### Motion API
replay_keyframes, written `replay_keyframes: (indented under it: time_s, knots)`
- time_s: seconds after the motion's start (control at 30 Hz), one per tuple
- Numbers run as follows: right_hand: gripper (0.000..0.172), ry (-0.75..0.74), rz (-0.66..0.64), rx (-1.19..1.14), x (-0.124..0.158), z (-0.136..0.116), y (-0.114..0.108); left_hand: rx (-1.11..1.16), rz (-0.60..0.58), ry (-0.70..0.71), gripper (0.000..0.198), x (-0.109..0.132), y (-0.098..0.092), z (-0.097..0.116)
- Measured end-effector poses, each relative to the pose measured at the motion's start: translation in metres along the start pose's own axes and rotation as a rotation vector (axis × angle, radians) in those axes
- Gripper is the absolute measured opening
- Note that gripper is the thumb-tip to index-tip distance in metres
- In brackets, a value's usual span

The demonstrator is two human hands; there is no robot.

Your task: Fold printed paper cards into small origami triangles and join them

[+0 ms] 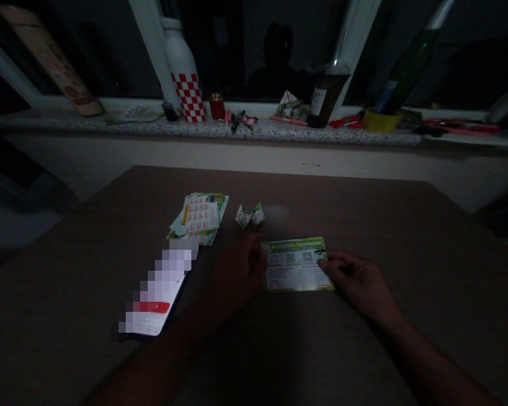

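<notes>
A green and white printed card lies between my two hands above the dark table. My right hand pinches its right edge, thumb on top. At the card's left edge is my left hand, its fingers curled and closed against the paper; shadow hides part of them. Just beyond my left hand stands a small folded paper piece. A loose stack of similar printed leaflets is farther left. Below that stack a lit phone lies beside my left forearm, its screen partly pixelated.
The brown table reaches a wall under a granite windowsill. On the sill stand a red-checkered bottle, a dark cup, a green bottle, a tall tube and small clutter.
</notes>
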State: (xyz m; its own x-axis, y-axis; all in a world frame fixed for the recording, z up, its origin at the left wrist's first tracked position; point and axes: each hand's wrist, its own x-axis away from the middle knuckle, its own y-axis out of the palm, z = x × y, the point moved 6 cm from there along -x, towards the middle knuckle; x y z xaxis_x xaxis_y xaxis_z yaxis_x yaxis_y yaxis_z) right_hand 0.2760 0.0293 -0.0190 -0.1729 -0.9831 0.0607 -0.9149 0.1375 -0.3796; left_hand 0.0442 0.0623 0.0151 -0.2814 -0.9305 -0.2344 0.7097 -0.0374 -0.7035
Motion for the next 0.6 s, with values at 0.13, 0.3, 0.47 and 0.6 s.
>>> replay_keyframes:
  time_s: [0.13, 0.3, 0.47, 0.6]
  knots:
    - [0.038, -0.062, -0.026, 0.179, 0.001, 0.000, 0.001, -0.260, -0.105, 0.280, 0.029, 0.005, 0.018, 0.017]
    - [0.034, -0.108, -0.080, 0.311, -0.001, 0.000, 0.002, -0.378, -0.324, 0.526, 0.036, 0.011, 0.045, 0.021]
    - [0.036, -0.052, -0.108, 0.169, -0.001, 0.002, -0.001, -0.363, -0.389, 0.547, 0.037, 0.012, 0.050, 0.018]
    - [0.028, -0.144, -0.060, -0.007, 0.000, -0.004, -0.006, -0.355, -0.400, 0.540, 0.038, 0.013, 0.048, 0.019]
